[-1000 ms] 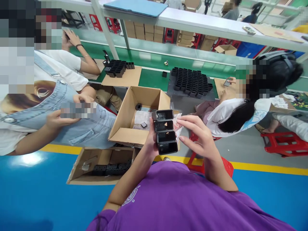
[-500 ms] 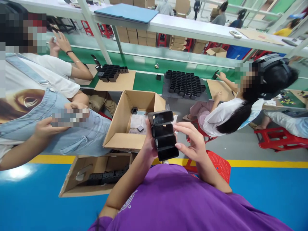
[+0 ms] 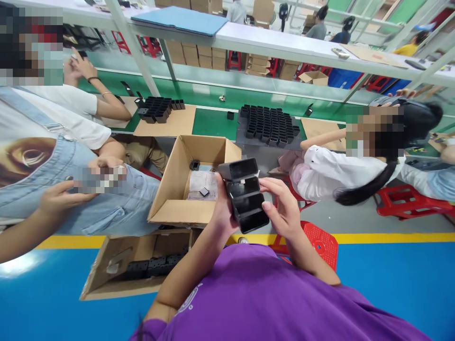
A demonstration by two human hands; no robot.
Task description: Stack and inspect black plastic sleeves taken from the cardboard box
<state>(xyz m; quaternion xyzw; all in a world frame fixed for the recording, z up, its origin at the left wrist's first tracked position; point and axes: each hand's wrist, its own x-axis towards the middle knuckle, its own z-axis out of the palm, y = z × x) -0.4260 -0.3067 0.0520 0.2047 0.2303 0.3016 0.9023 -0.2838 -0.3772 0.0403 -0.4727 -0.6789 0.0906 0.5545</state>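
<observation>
Several black open-topped cases (image 3: 248,195) stand in a row in front of my chest. My left hand (image 3: 224,206) is wrapped round their left side and holds them. On their right side, my right hand (image 3: 283,207) has its thumb and fingers against the cases, thumb near the lower ones. Just beyond lies an open cardboard box (image 3: 182,210) with paper (image 3: 199,184), a small dark square piece (image 3: 204,192) and a black part (image 3: 195,164) inside.
A second carton (image 3: 103,265) with black parts sits low at left. Grouped black cases (image 3: 268,123) stand on the green bench (image 3: 209,124). A person with a phone is at left, another person sits at right. A red stool (image 3: 322,244) is beside me.
The row of cases has tilted slightly and shifted a little right, both hands with it. The seated person at right has raised a hand to the head. The view has shifted a little.
</observation>
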